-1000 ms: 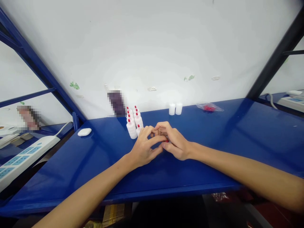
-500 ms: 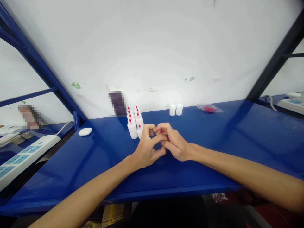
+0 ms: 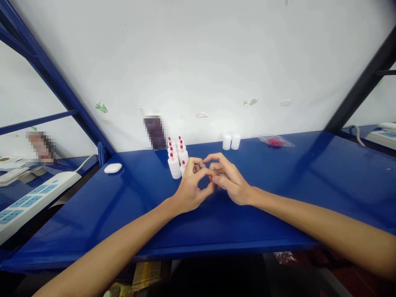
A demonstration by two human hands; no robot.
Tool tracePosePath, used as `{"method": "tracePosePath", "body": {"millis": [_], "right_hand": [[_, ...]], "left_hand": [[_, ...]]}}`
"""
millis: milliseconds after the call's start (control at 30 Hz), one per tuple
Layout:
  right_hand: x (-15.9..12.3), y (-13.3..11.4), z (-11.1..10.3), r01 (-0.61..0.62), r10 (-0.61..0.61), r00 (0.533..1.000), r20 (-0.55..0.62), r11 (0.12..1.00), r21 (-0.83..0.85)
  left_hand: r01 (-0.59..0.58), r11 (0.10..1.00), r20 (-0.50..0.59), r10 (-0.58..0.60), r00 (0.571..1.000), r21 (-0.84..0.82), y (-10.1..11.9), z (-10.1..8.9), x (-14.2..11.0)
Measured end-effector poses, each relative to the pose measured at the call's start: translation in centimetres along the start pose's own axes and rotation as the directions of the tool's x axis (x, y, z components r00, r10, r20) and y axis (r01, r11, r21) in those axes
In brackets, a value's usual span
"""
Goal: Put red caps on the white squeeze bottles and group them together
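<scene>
"Over the middle of the blue table [image 3: 309, 173], what do the hands hold?"

"The right hand [image 3: 234, 182] looks closed on a small red piece [image 3: 213, 177] at its fingertips. The left hand [image 3: 193, 190] is curled, with a fingertip close to the piece; nobody can tell if it grips too."

"Why so near each other?"

"Maybe the piece is too tiny for one hand."

"And the bottles?"

"At ten o'clock from the hands, red-tipped bottles [image 3: 174, 166] stand in two rows, perhaps to stay apart from the two plain white bottles [image 3: 227, 142] at one o'clock. The clear bag [image 3: 289, 143] at two o'clock probably keeps its red bits [image 3: 275, 142] together."
</scene>
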State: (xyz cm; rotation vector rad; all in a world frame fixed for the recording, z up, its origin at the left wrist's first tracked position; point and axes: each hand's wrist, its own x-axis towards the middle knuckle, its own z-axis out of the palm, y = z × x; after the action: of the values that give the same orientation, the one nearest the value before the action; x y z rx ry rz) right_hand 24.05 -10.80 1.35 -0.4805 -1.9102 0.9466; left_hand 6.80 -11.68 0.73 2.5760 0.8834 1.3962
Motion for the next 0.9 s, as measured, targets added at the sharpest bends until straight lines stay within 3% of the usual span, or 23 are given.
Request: {"method": "tracePosePath", "body": {"millis": [267, 633, 900], "right_hand": [[0.21, -0.3, -0.01, -0.015, 0.013, 1.0, -0.018, 0.985, -0.171], [-0.21, 0.34, 0.22, 0.041, -0.058, 0.993, -0.104, 0.987, -0.157], [-0.29, 0.1, 0.32, 0.043, -0.05, 0.997, -0.06, 0.993, -0.113]], "left_hand": [[0.015, 0.999, 0.037, -0.013, 0.999, -0.047, -0.38, 0.19, -0.11], [0.056, 0.996, 0.085, -0.05, 0.995, -0.074, -0.11, -0.07, 0.03], [0.017, 0.997, 0.115, -0.008, 0.993, -0.071, 0.25, -0.11, -0.03]]}}
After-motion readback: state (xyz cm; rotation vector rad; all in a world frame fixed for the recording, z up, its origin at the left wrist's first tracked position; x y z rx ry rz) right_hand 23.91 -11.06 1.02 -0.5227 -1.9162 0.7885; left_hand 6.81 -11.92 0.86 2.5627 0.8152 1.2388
